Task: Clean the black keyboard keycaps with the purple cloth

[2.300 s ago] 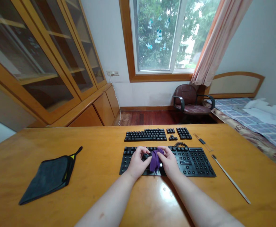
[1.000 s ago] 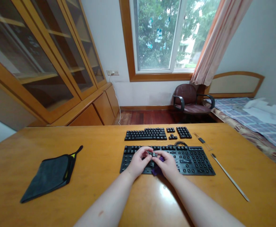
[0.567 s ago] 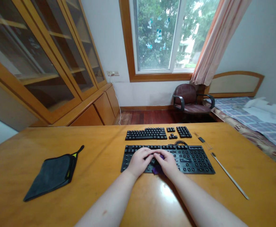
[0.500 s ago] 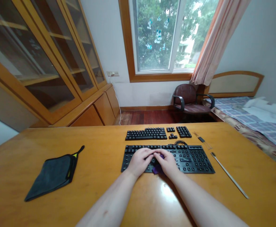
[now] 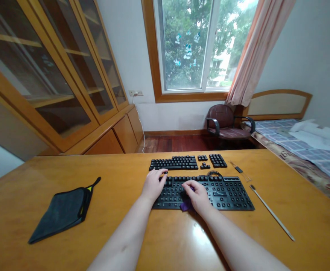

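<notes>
A black keyboard (image 5: 229, 194) lies on the table with most of its keycaps off and the switches bare. Behind it, the loose black keycaps (image 5: 178, 163) are laid out in keyboard order. My left hand (image 5: 153, 183) is at the keyboard's upper left corner, close to the front of those keycaps, with a small black keycap (image 5: 166, 172) between thumb and forefinger. Over the middle of the keyboard, my right hand (image 5: 198, 196) is closed on a purple cloth (image 5: 186, 205), whose end hangs below the fingers. Whatever else the right fingers cover is hidden.
A folded grey cloth (image 5: 61, 210) lies at the left of the table. To the right are a long thin brush (image 5: 272, 212) and a wire keycap puller (image 5: 238, 169). A coiled cable (image 5: 214, 173) sits behind the keyboard. Beyond the table stands a chair (image 5: 224, 120).
My hands, together over the keyboard before, have parted. The left has moved left and away from me, toward the loose keycaps, with a keycap in its fingertips. The right stays with the purple cloth.
</notes>
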Demonstrator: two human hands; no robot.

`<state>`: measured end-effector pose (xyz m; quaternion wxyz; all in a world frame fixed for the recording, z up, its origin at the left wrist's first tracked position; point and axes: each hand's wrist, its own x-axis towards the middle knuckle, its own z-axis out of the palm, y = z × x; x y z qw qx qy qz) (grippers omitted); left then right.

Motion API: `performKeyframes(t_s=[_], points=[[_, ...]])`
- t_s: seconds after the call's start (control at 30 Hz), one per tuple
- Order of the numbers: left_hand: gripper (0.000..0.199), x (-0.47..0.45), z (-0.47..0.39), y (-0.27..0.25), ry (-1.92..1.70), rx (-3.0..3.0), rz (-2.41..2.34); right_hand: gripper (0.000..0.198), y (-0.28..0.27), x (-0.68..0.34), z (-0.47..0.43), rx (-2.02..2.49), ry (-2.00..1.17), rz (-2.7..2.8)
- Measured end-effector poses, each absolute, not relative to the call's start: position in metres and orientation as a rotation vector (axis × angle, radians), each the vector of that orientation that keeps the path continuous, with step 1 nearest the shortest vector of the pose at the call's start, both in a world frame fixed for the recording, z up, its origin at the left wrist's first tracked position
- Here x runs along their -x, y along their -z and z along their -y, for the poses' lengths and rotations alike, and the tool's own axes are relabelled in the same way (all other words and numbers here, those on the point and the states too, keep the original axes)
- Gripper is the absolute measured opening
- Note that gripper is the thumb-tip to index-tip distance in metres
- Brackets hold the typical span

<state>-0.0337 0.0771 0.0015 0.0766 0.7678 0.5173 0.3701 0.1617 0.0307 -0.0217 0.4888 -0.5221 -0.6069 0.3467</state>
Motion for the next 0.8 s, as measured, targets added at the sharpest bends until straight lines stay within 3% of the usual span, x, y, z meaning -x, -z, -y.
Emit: performKeyframes(t_s=[0.8], points=[[0.013, 0.020, -0.074, 0.018, -0.878, -2.506, -1.365, 0.025, 0.019, -0.162, -0.029, 1.292, -0.825, 1.481]])
